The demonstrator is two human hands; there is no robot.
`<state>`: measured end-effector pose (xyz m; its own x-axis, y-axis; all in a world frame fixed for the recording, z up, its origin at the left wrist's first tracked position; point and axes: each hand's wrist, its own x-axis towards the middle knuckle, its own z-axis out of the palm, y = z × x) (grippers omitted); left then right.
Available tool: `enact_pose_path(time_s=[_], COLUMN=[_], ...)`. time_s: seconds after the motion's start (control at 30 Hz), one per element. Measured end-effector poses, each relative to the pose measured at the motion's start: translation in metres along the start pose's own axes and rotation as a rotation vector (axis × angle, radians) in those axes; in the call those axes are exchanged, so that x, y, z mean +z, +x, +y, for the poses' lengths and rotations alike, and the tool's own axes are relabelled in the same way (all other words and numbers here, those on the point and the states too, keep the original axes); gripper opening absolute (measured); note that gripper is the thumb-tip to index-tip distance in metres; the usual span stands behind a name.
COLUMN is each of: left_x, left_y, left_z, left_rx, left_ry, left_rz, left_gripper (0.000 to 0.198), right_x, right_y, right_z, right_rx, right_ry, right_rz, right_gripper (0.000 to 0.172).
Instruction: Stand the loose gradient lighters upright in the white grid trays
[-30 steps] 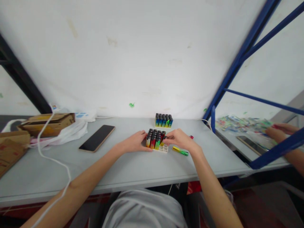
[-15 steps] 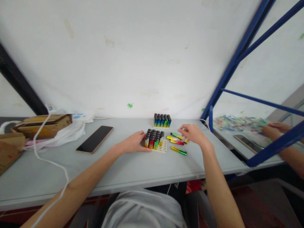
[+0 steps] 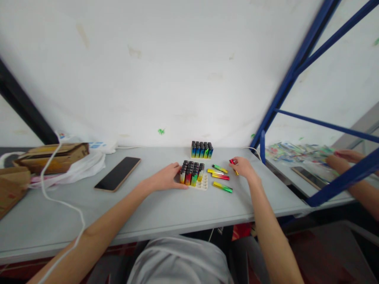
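Upright lighters (image 3: pixel 192 171) with black tops and bright metallic bodies fill much of a white holed tray (image 3: pixel 204 184). My left hand (image 3: pixel 169 176) grips this tray's left side, with the thumb along the front edge and the fingers behind. On the right, my right hand (image 3: pixel 241 166) has its fingers closed around a red lighter (image 3: pixel 232 161). A yellow lighter (image 3: pixel 236 172) shows partly under that hand. Between tray and right hand lie loose lighters: a green-yellow one (image 3: pixel 219 169), a yellow one (image 3: pixel 215 172), a red one (image 3: pixel 220 176) and a yellow-green one (image 3: pixel 223 187).
Behind stands a second block of blue-green lighters (image 3: pixel 201 150) near the wall. A phone (image 3: pixel 117 174) lies on the left, past it cardboard boxes (image 3: pixel 53 157) and a white cable (image 3: pixel 63 202). A blue metal frame (image 3: pixel 278 98) rises at right; beyond it another person's hands (image 3: pixel 340 161) are over plastic packets.
My right hand has moved a little to the right, away from the loose lighters, and a red lighter now shows at its fingertips. My left hand stays at the tray.
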<state>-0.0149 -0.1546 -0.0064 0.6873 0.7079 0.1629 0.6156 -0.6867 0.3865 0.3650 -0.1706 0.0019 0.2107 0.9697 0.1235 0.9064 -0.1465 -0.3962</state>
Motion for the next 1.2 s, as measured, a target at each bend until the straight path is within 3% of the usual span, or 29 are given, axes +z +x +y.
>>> enact_pose_path(time_s=[0.2, 0.4, 0.47, 0.6, 0.8, 1.0, 1.2], left_x=[-0.001, 0.0, 0.0, 0.001, 0.0, -0.001, 0.0], left_y=[0.0, 0.001, 0.001, 0.001, 0.001, 0.001, 0.0], left_z=[0.002, 0.001, 0.0, 0.0, 0.001, 0.003, 0.001], left_rx=[0.005, 0.012, 0.014, 0.008, 0.006, 0.008, 0.012], left_ry=[0.012, 0.01, 0.008, 0.025, 0.018, 0.022, 0.018], left_rz=[-0.015, -0.015, -0.011, -0.028, -0.028, -0.023, -0.016], left_gripper=[0.066, 0.065, 0.065, 0.067, 0.065, 0.065, 0.066], right_x=[-0.012, -0.006, 0.002, 0.025, 0.042, 0.043, 0.033], right_y=[-0.016, -0.04, -0.043, -0.04, -0.035, -0.032, -0.034], right_z=[-0.034, -0.086, -0.098, -0.112, -0.111, -0.106, -0.106], right_rx=[-0.311, -0.344, -0.303, -0.27, -0.291, -0.281, -0.382], right_ry=[0.797, 1.118, 1.103, 0.959, 0.733, 0.689, 0.722], right_rz=[-0.108, -0.349, -0.325, -0.087, 0.175, 0.154, 0.048], right_gripper=[0.043, 0.046, 0.049, 0.052, 0.045, 0.042, 0.048])
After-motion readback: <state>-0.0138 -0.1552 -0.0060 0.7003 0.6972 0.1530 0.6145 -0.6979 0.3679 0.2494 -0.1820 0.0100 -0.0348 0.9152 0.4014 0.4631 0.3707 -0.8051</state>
